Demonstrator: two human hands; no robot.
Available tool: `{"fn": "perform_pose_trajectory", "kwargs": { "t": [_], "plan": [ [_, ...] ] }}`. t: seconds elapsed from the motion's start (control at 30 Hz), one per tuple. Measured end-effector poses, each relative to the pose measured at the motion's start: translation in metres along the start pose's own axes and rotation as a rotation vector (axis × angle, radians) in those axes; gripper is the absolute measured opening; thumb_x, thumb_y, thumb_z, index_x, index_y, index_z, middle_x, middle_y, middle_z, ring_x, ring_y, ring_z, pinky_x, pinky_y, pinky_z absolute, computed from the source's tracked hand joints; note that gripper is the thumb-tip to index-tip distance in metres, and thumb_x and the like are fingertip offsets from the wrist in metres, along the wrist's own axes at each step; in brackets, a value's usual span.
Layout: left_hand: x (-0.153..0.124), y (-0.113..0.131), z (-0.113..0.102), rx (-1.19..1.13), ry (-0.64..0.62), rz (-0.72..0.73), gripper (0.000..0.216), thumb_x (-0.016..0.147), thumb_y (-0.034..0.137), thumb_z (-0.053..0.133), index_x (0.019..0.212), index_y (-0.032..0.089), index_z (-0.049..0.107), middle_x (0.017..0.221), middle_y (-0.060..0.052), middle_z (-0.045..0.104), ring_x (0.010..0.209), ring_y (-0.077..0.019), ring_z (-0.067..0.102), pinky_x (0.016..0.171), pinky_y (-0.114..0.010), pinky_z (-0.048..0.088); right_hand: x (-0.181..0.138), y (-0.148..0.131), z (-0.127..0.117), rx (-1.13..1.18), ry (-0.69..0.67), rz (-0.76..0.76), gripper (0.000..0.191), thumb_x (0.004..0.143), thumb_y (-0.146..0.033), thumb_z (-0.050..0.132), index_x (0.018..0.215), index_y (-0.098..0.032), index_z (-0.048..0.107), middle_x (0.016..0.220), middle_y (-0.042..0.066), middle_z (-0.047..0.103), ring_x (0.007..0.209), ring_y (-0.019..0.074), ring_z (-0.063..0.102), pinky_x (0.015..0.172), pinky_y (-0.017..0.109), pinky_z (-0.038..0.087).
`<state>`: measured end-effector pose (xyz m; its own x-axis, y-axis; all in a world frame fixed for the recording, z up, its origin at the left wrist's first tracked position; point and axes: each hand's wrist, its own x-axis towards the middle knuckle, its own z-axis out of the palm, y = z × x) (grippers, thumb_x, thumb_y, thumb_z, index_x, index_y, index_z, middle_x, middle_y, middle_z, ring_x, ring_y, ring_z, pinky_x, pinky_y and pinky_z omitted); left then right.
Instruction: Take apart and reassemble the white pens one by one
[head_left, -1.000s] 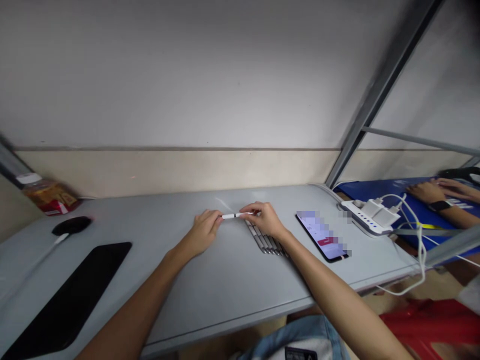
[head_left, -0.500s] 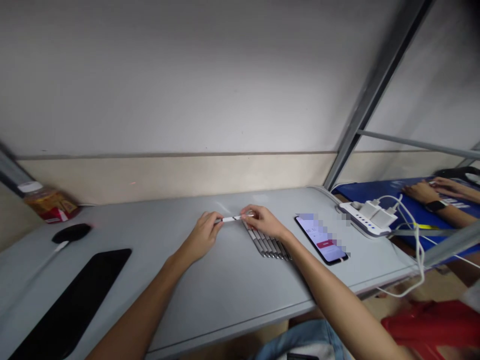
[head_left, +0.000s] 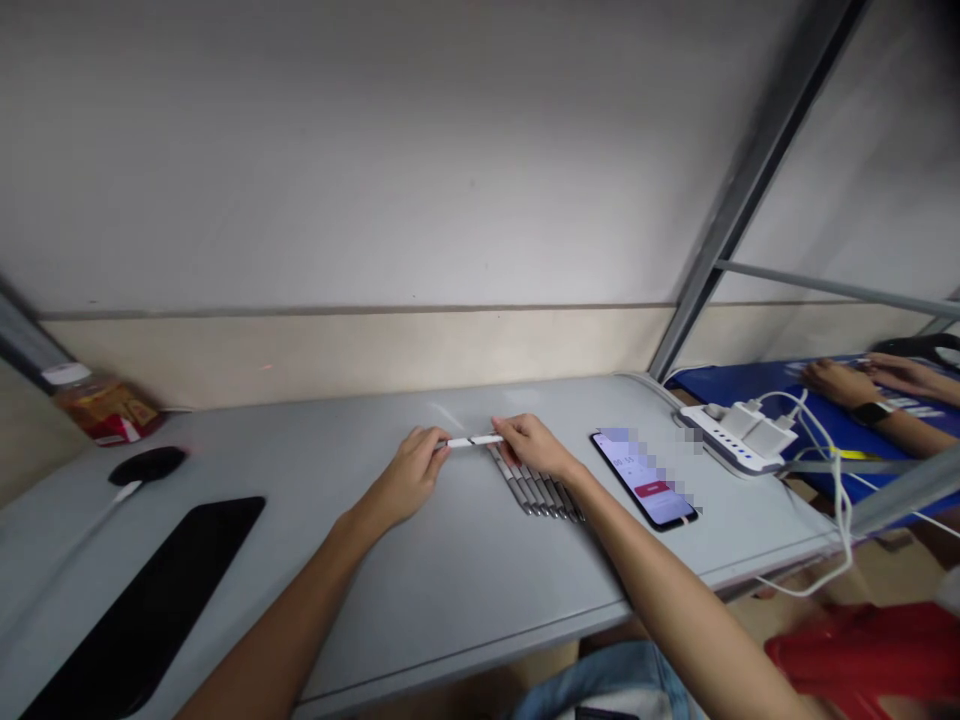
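Note:
A white pen [head_left: 472, 441] with a dark mark near its middle lies level between my two hands, just above the grey desk. My left hand [head_left: 412, 470] is closed, pinching its left end between thumb and fingers. At the other end, my right hand [head_left: 531, 443] pinches the pen as well; both tips are partly hidden by fingers. Below my right hand and wrist, several grey-and-white pens [head_left: 529, 490] lie side by side in a slanted row, their upper ends partly covered by the hand.
Right of the pens lies a lit phone [head_left: 643, 480], with a white power strip [head_left: 731, 437] and cables beyond it. A black phone-like slab [head_left: 150, 600], a black disc [head_left: 148, 466] and a drink bottle [head_left: 105, 405] are leftward. Another person's hands [head_left: 844, 385] work over a blue surface.
My right hand's fingers have shifted slightly right along the pen, so more of its white barrel shows. My left hand keeps its pinch, nearly still.

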<state>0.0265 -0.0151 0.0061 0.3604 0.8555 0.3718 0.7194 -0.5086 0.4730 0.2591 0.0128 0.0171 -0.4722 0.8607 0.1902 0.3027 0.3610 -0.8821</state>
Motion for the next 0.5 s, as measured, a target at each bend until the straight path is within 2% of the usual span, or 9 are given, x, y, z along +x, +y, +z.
{"fn": "perform_pose_trajectory", "kwargs": {
  "t": [0.07, 0.13, 0.2, 0.27, 0.33, 0.43, 0.5],
  "plan": [
    [-0.0006, 0.0010, 0.0003, 0.010, -0.012, 0.008, 0.025, 0.097, 0.034, 0.034, 0.097, 0.020, 0.054, 0.092, -0.005, 0.056, 0.091, -0.0198, 0.052, 0.086, -0.036, 0.044, -0.0003, -0.0015, 0.0001, 0.030, 0.033, -0.032, 0.037, 0.091, -0.050, 0.049, 0.096, -0.016, 0.064, 0.057, -0.003, 0.053, 0.051, 0.0107, 0.046, 0.052, 0.022, 0.035],
    [-0.0009, 0.0013, 0.0007, 0.028, -0.031, 0.011, 0.026, 0.098, 0.034, 0.032, 0.095, 0.020, 0.054, 0.091, -0.004, 0.056, 0.092, -0.0201, 0.051, 0.086, -0.036, 0.043, -0.0006, -0.0019, 0.0002, 0.049, 0.023, -0.077, 0.036, 0.082, -0.046, 0.064, 0.107, -0.019, 0.060, 0.062, -0.005, 0.054, 0.054, 0.0101, 0.046, 0.052, 0.021, 0.035],
    [-0.0008, 0.0010, 0.0014, 0.043, -0.049, 0.019, 0.027, 0.098, 0.034, 0.031, 0.091, 0.020, 0.053, 0.089, -0.004, 0.055, 0.091, -0.0201, 0.050, 0.085, -0.036, 0.042, -0.0008, -0.0012, 0.0007, 0.024, -0.016, -0.068, 0.030, 0.085, -0.046, 0.061, 0.093, -0.018, 0.063, 0.058, -0.005, 0.052, 0.050, 0.0094, 0.044, 0.050, 0.022, 0.033],
    [-0.0005, 0.0003, 0.0021, 0.049, -0.055, 0.033, 0.028, 0.099, 0.034, 0.030, 0.089, 0.020, 0.052, 0.087, -0.003, 0.054, 0.090, -0.0200, 0.050, 0.085, -0.036, 0.041, -0.0010, 0.0000, 0.0015, -0.035, -0.028, -0.027, 0.042, 0.093, -0.049, 0.045, 0.072, -0.016, 0.060, 0.050, -0.004, 0.049, 0.046, 0.0095, 0.041, 0.050, 0.023, 0.033],
    [-0.0003, -0.0006, 0.0022, 0.049, -0.055, 0.034, 0.028, 0.099, 0.034, 0.029, 0.089, 0.020, 0.052, 0.087, -0.003, 0.054, 0.090, -0.0199, 0.050, 0.084, -0.036, 0.041, -0.0014, 0.0005, 0.0019, -0.081, -0.011, -0.015, 0.050, 0.096, -0.050, 0.037, 0.067, -0.015, 0.059, 0.047, -0.003, 0.048, 0.045, 0.0100, 0.042, 0.051, 0.024, 0.034],
    [-0.0002, -0.0024, 0.0007, 0.055, -0.051, 0.015, 0.028, 0.098, 0.034, 0.030, 0.088, 0.021, 0.052, 0.084, -0.003, 0.053, 0.085, -0.0193, 0.050, 0.082, -0.035, 0.041, -0.0026, -0.0003, 0.0014, -0.095, 0.020, -0.086, 0.032, 0.087, -0.047, 0.057, 0.097, -0.017, 0.063, 0.058, -0.005, 0.053, 0.052, 0.0108, 0.046, 0.053, 0.022, 0.035],
    [-0.0002, -0.0037, -0.0006, 0.058, -0.049, 0.005, 0.028, 0.098, 0.035, 0.031, 0.086, 0.021, 0.052, 0.082, -0.002, 0.052, 0.081, -0.0187, 0.049, 0.079, -0.035, 0.042, -0.0030, -0.0009, 0.0011, -0.115, 0.036, -0.135, 0.033, 0.082, -0.042, 0.065, 0.107, -0.020, 0.061, 0.063, -0.005, 0.053, 0.056, 0.0108, 0.047, 0.054, 0.021, 0.035]
  ]
}}
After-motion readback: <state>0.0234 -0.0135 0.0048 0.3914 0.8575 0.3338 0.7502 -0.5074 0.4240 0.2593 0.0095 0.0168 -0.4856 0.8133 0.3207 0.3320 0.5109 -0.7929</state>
